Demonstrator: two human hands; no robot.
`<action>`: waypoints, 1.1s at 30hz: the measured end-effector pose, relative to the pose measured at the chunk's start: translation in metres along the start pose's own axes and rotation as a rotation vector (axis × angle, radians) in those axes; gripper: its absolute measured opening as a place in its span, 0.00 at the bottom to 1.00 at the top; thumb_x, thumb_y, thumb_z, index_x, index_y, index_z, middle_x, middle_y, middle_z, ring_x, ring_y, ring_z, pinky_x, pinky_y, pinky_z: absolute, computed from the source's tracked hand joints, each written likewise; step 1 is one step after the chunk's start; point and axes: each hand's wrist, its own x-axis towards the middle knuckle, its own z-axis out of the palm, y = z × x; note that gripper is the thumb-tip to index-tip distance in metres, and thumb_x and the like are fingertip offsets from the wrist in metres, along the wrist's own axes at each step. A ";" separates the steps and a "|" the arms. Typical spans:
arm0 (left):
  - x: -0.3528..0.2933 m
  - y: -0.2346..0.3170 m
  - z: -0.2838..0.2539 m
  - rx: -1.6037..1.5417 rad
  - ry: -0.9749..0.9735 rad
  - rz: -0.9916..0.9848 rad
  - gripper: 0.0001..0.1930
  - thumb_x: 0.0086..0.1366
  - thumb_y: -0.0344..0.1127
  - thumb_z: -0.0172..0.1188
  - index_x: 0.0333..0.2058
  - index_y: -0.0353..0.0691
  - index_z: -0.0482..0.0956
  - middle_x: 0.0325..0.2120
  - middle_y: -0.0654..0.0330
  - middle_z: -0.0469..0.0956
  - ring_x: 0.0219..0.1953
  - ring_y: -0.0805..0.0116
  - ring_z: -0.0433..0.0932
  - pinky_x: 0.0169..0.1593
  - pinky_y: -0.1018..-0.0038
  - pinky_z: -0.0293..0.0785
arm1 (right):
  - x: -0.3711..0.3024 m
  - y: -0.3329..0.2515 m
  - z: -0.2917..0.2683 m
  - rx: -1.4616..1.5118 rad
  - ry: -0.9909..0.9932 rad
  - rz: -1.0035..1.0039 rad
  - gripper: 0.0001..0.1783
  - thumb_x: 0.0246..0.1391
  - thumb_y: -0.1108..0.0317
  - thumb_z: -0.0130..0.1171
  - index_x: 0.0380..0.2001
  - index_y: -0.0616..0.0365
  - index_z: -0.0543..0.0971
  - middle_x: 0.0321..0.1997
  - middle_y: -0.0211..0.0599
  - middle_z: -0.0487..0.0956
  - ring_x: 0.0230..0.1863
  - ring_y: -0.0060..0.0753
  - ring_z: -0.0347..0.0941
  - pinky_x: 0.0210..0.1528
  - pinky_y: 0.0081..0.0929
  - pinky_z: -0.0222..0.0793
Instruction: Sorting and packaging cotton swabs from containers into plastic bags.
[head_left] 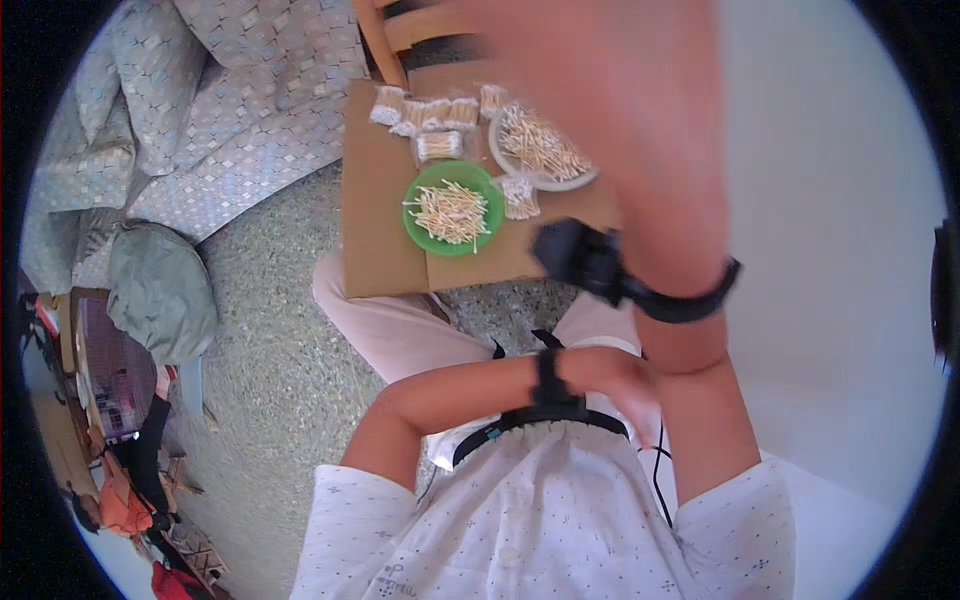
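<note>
Currently listed: right hand (610, 90), raised near the camera and blurred, grip not discernible; left hand (610, 375), held against the waist, grip hidden. Cotton swabs are heaped in a green plate (420, 225) on a cardboard sheet (375, 230), kept within reach.

Beyond the raised right hand (610, 90), matt brown cardboard (375, 230) carries a glossy green plastic plate (420, 232) of pale wooden sticks (452, 212); speckled rough floor (290, 350) below.

A white short-sleeved shirt (520, 520) (finely dotted), pale pink trousers (390, 330), and black wrist straps (690, 300).
</note>
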 end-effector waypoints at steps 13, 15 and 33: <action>-0.152 0.056 -0.014 0.073 1.506 -0.509 0.18 0.68 0.41 0.54 0.53 0.39 0.74 0.46 0.56 0.79 0.48 0.59 0.78 0.53 0.70 0.70 | -0.189 0.017 -0.058 -0.914 -0.107 0.794 0.08 0.51 0.66 0.64 0.31 0.60 0.81 0.30 0.39 0.81 0.32 0.34 0.77 0.38 0.29 0.71; -0.147 0.055 -0.008 0.134 1.556 -0.589 0.17 0.68 0.42 0.54 0.49 0.40 0.76 0.42 0.54 0.80 0.43 0.61 0.79 0.49 0.70 0.72 | -0.201 0.025 -0.045 -0.871 -0.236 0.787 0.09 0.51 0.65 0.64 0.31 0.59 0.81 0.31 0.41 0.81 0.33 0.38 0.77 0.38 0.32 0.70; -0.114 -0.001 0.026 0.269 1.885 -0.755 0.13 0.66 0.44 0.57 0.38 0.40 0.79 0.30 0.57 0.79 0.34 0.62 0.79 0.39 0.67 0.74 | -0.257 0.080 -0.058 -0.319 -0.024 0.895 0.08 0.56 0.72 0.60 0.38 0.64 0.79 0.39 0.36 0.79 0.43 0.29 0.73 0.48 0.25 0.69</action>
